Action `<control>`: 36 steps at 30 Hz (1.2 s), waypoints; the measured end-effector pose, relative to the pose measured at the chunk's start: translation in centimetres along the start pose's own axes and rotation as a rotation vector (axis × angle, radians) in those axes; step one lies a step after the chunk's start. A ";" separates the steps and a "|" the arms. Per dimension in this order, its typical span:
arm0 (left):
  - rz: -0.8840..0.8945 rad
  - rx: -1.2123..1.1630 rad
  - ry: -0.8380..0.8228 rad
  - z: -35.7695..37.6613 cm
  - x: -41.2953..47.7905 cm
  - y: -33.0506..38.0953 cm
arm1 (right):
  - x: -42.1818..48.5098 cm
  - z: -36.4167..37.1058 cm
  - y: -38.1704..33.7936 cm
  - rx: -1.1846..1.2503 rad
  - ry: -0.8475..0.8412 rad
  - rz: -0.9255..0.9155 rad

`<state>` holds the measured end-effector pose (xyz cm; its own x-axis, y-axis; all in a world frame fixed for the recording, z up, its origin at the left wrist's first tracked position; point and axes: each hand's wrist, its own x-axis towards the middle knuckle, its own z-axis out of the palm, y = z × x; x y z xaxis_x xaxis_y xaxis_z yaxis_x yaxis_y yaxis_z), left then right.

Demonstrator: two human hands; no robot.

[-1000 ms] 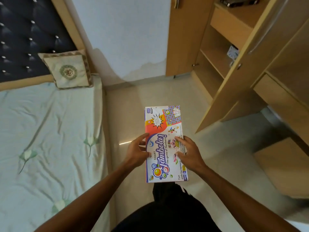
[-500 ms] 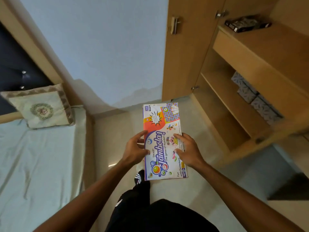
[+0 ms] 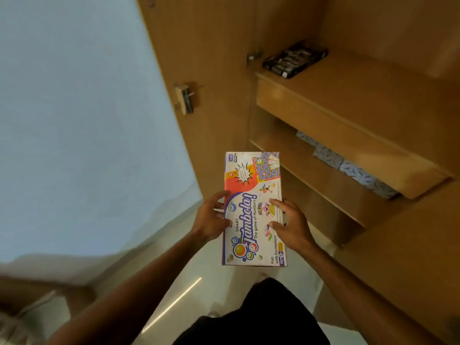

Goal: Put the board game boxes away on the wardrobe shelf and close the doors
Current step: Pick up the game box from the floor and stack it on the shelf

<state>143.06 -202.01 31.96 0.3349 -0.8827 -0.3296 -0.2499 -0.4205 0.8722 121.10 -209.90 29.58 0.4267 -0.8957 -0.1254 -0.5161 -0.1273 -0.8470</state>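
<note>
1. I am gripping the Tambola game box in left hand and right hand, before the wardrobe.
2. I am aiming to slide it level onto the shelf, beside the black box.

Both forearms reach forward, side by side. The left hand and right hand grip the Tambola box, fingers curled over its long edges.

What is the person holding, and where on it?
The Tambola game box: the left grip holds its left long edge and the right grip its right long edge, both about midway along.
</note>
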 end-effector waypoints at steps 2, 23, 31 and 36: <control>0.033 0.012 -0.037 0.3 5.3 2.1 | 4.2 -1.5 0.0 0.004 0.058 0.018; 0.275 -0.004 -0.121 5.4 51.6 27.3 | 48.7 -21.8 -1.2 0.039 0.300 0.072; 0.366 0.070 -0.324 5.1 64.2 35.2 | 61.9 -25.2 -2.0 0.053 0.385 0.105; 0.399 0.519 -0.601 3.4 68.0 35.5 | 64.5 -26.5 -1.2 0.057 0.415 0.068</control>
<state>153.87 -277.69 39.31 -0.3622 -0.8835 -0.2970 -0.6753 0.0290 0.7370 129.59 -278.82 36.22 0.0513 -0.9983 0.0267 -0.4860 -0.0483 -0.8726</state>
